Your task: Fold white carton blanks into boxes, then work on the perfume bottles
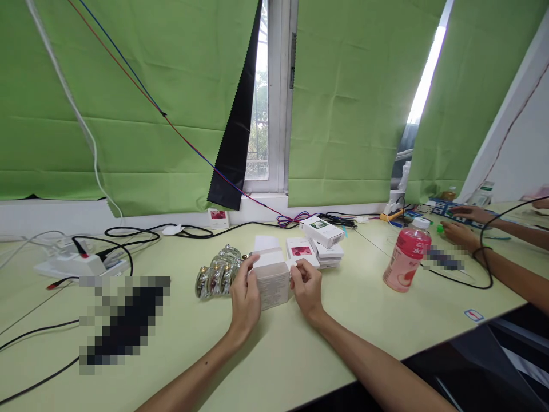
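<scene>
A white cardboard box (pixel 274 283) with fine print on its facing side stands on the table in front of me. My left hand (pixel 246 303) grips its left side, thumb in front and fingers around the edge. At the box's upper right edge, my right hand (pixel 309 290) is closed in a pinch on what looks like a small side flap. Just left of the box lies a row of shiny round metal-and-glass-like pieces (pixel 217 279), their kind unclear. Behind it are a white box with a pink picture (pixel 301 250) and stacked white boxes (pixel 328 252), topped by one with a green picture (pixel 321 230).
A pink drink bottle (pixel 405 260) stands to the right. Another person's hands (pixel 461 236) are farther right. A white power strip (pixel 83 264) with cables lies at left, near a blurred dark object (pixel 128 320). Bundled wires (pixel 295 218) and a small box (pixel 218 218) sit along the wall.
</scene>
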The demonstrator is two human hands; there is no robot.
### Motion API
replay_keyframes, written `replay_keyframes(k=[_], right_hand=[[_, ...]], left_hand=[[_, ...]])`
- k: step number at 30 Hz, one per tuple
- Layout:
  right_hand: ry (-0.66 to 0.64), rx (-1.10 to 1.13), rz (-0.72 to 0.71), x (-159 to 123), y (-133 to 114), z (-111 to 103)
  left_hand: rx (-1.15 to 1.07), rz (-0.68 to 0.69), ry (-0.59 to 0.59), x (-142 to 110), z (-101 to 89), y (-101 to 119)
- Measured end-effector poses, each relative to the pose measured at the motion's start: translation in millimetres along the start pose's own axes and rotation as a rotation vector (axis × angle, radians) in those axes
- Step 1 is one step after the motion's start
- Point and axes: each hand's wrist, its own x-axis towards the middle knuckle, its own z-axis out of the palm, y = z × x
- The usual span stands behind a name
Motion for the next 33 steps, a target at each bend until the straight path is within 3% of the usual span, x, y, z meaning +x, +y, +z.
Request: replay_keyframes(k=[6, 33], right_hand=[[0.002, 0.065, 0.072, -1.5, -4.9, 0.5], [0.063, -0.154, 0.001, 0.1, 1.3, 3.3]], left_hand=[[0.053, 0.025, -0.037, -3.3, 2.4, 0.4], [0.096, 0.029, -0.060, -5.1, 3.5, -2.3]])
